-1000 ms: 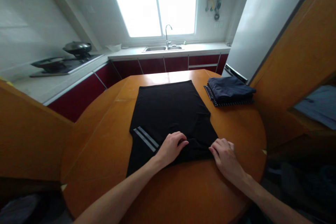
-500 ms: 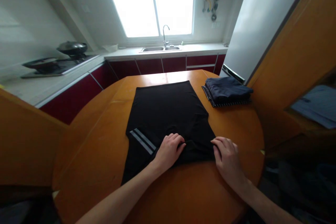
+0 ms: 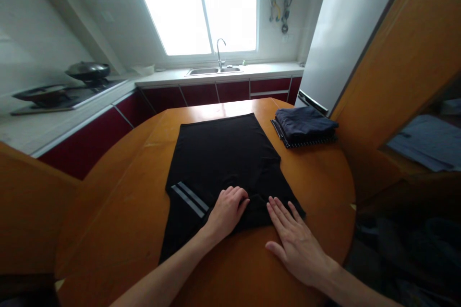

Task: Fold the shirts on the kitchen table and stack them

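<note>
A black T-shirt point(image 3: 223, 158) lies spread on the round wooden table point(image 3: 137, 172), its sleeve with two grey stripes point(image 3: 189, 199) at the near left. My left hand point(image 3: 226, 211) rests on the shirt's near edge, fingers bent and pressing the cloth. My right hand point(image 3: 293, 240) lies flat and open, fingers stretched, its fingertips on the shirt's near right part and its palm on the table.
A folded dark blue garment point(image 3: 304, 124) sits at the table's far right. Behind are a counter with a sink and tap point(image 3: 218, 64), a stove with a pan point(image 3: 88, 71) at left, and a white fridge point(image 3: 342, 38) at right. A wooden panel point(image 3: 406, 62) stands right.
My right hand has let go of the shirt's right edge, opened flat and slid left toward my left hand. The view has drifted a little right.
</note>
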A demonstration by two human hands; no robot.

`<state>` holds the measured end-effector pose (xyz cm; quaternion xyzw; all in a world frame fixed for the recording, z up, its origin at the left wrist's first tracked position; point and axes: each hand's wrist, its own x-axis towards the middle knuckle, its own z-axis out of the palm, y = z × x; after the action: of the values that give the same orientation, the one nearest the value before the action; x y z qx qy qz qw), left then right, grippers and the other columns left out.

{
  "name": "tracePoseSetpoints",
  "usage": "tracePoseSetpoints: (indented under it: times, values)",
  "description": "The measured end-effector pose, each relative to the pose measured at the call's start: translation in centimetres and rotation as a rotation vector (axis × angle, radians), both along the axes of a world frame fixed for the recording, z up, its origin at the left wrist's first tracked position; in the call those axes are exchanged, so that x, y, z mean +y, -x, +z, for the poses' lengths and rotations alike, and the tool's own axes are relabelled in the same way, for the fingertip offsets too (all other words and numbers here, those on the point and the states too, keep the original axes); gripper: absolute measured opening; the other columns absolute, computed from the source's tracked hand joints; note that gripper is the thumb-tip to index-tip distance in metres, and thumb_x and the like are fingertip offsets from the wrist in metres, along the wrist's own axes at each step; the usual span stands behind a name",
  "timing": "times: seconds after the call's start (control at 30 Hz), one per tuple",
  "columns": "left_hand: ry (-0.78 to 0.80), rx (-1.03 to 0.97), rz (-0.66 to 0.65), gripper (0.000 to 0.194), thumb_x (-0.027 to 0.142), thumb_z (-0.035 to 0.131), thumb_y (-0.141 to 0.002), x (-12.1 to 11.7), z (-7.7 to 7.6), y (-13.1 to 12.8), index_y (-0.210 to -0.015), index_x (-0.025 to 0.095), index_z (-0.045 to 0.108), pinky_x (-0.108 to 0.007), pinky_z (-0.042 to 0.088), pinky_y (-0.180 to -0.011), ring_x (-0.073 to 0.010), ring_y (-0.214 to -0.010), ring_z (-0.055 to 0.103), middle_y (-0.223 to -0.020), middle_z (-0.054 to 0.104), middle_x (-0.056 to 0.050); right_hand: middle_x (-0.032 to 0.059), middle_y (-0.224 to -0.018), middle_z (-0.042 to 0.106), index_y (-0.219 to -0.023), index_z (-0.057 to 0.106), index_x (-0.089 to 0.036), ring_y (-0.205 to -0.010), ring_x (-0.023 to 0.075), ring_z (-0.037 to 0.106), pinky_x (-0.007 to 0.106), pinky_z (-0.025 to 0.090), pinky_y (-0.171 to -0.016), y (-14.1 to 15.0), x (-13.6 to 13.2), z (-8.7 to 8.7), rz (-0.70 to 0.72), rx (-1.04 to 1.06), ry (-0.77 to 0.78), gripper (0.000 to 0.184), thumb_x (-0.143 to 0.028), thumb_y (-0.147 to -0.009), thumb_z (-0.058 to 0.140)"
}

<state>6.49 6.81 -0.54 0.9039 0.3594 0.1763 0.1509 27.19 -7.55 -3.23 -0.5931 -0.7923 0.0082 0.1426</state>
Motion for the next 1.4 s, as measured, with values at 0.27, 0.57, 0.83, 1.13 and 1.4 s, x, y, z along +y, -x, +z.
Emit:
tracePoseSetpoints:
  times: [0.27, 0.57, 0.83, 1.13, 1.4]
  values:
    - [0.014, -0.001, 0.003, 0.008, 0.022, 0.055, -0.101, 0.0, -0.1, 0.0, -0.095, 0.022, 0.061, -0.036, 0.044, -0.084, -0.0212, -0.092, 0.059, -0.097, 0.067, -0.001, 0.0104, -0.169, 0.021, -0.166, 0.001, -0.019, -0.154, 0.0303, 0.025, 0.058, 0.025, -0.124, -2.2, -1.9, -1.0, -0.085, -0.069, -0.037, 0.089, -0.051, -0.099, 0.051]
    - [0.015, -0.019, 0.014, 0.008, 0.022, 0.055, -0.101, 0.0, -0.1, 0.0, -0.095, 0.022, 0.061, -0.037, 0.045, -0.084, -0.0214, -0.093, 0.059, -0.097, 0.068, -0.002, 0.0132, -0.168, 0.023, -0.166, 0.0, -0.016, -0.154, 0.0314, 0.026, 0.059, 0.023, -0.124, -0.9, -1.1, -1.1, -0.166, -0.033, -0.143, 0.086, -0.041, -0.1, 0.049]
    - [0.029, -0.02, 0.023, 0.005, 0.021, 0.057, -0.099, -0.2, 0.0, 0.1, -0.097, 0.023, 0.061, -0.037, 0.047, -0.086, -0.0215, -0.095, 0.06, -0.098, 0.067, -0.002, 0.0089, -0.169, 0.02, -0.165, 0.011, -0.017, -0.156, 0.0265, 0.019, 0.052, 0.021, -0.127, 1.2, 2.4, 2.1, 0.166, 0.064, -0.04, 0.085, -0.023, -0.093, 0.055]
    - [-0.106, 0.013, -0.077, 0.032, 0.019, 0.044, -0.104, -1.4, 1.1, 0.8, -0.133, 0.024, 0.057, -0.042, 0.045, -0.109, -0.0228, -0.127, 0.057, -0.138, 0.061, -0.008, 0.0082, -0.169, 0.019, -0.165, 0.013, -0.017, -0.156, 0.0257, 0.019, 0.052, 0.022, -0.127, 1.3, 3.0, 1.4, 0.251, 0.07, 0.045, 0.082, -0.031, -0.096, 0.056]
    - [-0.158, 0.307, -0.208, 0.078, 0.053, 0.047, -0.103, -4.2, 1.1, 6.6, -0.165, 0.025, 0.008, -0.052, 0.017, -0.127, -0.0266, -0.157, 0.017, -0.169, 0.023, -0.006, 0.0074, -0.169, 0.019, -0.165, 0.013, -0.02, -0.156, 0.0252, 0.02, 0.051, 0.021, -0.128, 1.1, 2.9, 0.6, 0.249, 0.062, 0.011, 0.076, -0.031, -0.1, 0.051]
